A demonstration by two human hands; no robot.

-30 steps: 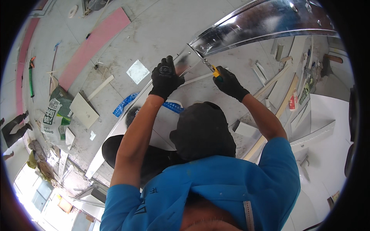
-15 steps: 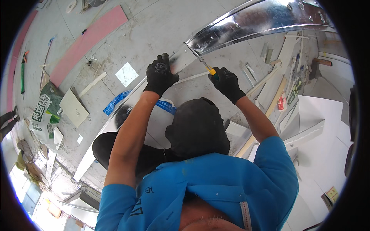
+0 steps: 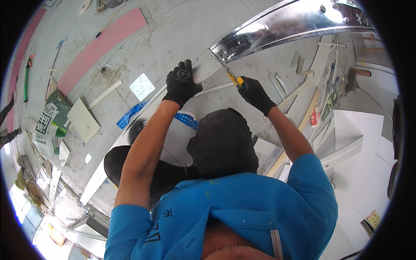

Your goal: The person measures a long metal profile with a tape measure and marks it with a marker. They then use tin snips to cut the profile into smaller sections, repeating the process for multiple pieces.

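My right hand (image 3: 256, 94), in a black glove, is closed around the yellow handles of metal snips (image 3: 234, 79). Their slim metal head points up and left to the near end of a shiny metal channel (image 3: 277, 37). From that end a duller, pale metal strip (image 3: 207, 68) runs down and left, past my left forearm. On this strip rests my gloved left hand (image 3: 183, 84), fingers extended and thumb apart, a little left of the snips. Whether the strip and channel are one piece, I cannot tell. The tips of the snips are hard to make out against the metal edge.
Left on the floor lie a pink strip (image 3: 104, 50), a beige board (image 3: 83, 120) and a printed sack (image 3: 51, 125). Offcuts and long boards (image 3: 299, 104) crowd the right, with a red-and-white bottle (image 3: 315, 117). Dark limbs of another person (image 3: 9, 136) show at the left rim.
The yellow handles of the snips now show spread apart. Both my hands stay in nearly the same place. At the left rim, the other person's dark limbs have shifted.
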